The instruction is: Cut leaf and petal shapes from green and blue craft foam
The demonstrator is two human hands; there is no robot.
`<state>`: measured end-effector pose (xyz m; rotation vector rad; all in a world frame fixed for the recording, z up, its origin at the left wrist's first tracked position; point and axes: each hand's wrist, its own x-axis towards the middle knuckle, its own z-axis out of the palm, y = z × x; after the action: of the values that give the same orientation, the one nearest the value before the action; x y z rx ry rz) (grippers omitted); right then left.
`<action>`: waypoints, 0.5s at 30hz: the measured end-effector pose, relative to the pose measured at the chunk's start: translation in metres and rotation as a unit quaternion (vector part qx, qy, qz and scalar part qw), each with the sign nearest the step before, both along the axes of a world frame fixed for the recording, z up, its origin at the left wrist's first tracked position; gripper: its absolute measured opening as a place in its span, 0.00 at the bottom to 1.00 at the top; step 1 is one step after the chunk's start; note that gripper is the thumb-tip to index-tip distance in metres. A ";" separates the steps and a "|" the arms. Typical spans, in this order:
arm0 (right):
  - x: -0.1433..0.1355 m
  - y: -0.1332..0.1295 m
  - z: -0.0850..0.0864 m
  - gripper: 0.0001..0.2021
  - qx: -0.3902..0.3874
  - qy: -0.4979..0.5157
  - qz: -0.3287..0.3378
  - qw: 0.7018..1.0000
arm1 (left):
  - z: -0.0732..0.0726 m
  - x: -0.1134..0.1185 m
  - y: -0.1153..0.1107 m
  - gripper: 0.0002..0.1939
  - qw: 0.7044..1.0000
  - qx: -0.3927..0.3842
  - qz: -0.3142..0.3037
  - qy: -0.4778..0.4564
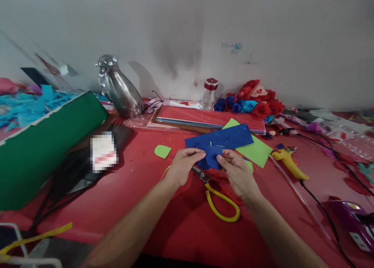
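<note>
A small blue felt-like piece (212, 157) is stretched between my two hands above the red table (131, 205). My left hand (185, 164) pinches its left edge, and my right hand (235, 168) pinches the right edge. Just beyond lies a blue strip (222, 137), partly over a light green sheet (258, 151). Scissors (223, 209) with yellow handles rest below the hands, their blades partly hidden. A rounded green cutout (162, 151) sits to the left of my left hand.
A yellow glue gun (289, 164) with a black cord lies at right, near a purple power strip (350, 225). Stacked coloured sheets (210, 118), a lidded jar (209, 94), fabric flowers (257, 98) and a metal jug (121, 86) stand at the back. A green box (52, 147) is at left.
</note>
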<state>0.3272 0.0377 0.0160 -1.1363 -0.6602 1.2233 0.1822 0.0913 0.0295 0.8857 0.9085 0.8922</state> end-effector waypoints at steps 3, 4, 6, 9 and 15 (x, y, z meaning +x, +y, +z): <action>-0.001 0.000 0.001 0.18 0.001 0.024 0.013 1.000 | -0.001 0.000 0.001 0.13 0.999 -0.030 -0.001 -0.016; -0.001 0.000 0.000 0.17 0.002 0.028 0.015 0.999 | -0.002 0.000 0.001 0.13 0.999 -0.034 0.000 -0.021; -0.002 0.000 0.000 0.17 0.006 0.036 0.014 0.999 | -0.002 -0.001 0.002 0.11 0.999 -0.032 -0.002 -0.028; 0.000 0.002 -0.001 0.16 0.020 0.051 -0.025 0.998 | -0.003 -0.001 0.002 0.09 1.000 -0.014 0.000 -0.026; 0.008 0.005 -0.001 0.16 0.021 0.074 -0.130 0.988 | -0.003 -0.002 0.003 0.23 0.997 0.029 0.032 -0.064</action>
<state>0.3354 0.0430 0.0153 -1.0494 -0.4079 1.0535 0.1802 0.0944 0.0265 0.8425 0.8074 1.0227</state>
